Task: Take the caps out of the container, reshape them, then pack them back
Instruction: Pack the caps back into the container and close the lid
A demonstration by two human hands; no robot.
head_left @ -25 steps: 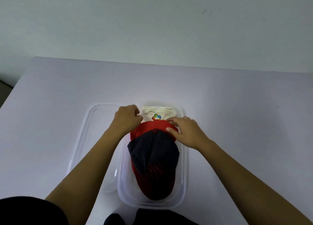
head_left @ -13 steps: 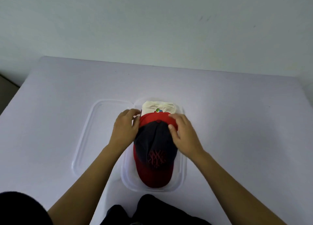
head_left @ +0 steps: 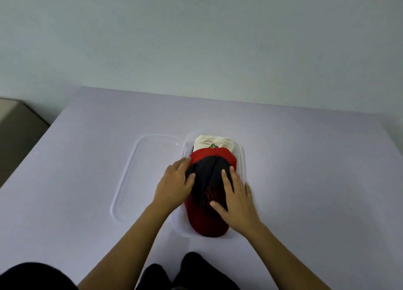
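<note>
Both grips lie flat on the red-and-dark cap, fingers spread and fairly straight, pinching nothing. The left grip is on one flank of the crown and the right grip on the other, with dark fabric showing between them. This cap sits in the clear container, its red brim on the wrist side, and its crown appears to rise above the rim. Just beyond the fingertips a cream cap lies in the same container, partly under the red one. Judgement: this looks like the packing-back step, with the palms seating the top cap. Risk 1: pushing too hard on the crown would likely crease or flatten the fabric and undo the reshaping. Risk 2: uneven pressure from the two grips could skew the cap, so its brim rides over the near rim and the lid will not sit. Risk 3: the container is light plastic on a smooth counter, so a forward shove may slide it away from the wrists. Risk 4: the cream cap underneath could bunch, though its lower part is hidden. Surroundings: the clear lid lies flat outboard of the left grip, touching or almost touching the container. Dark clothing shows below the wrists, and a plain wall stands beyond the counter. Nothing blocks either grip, but the lid must be lifted and brought across to close up.
</note>
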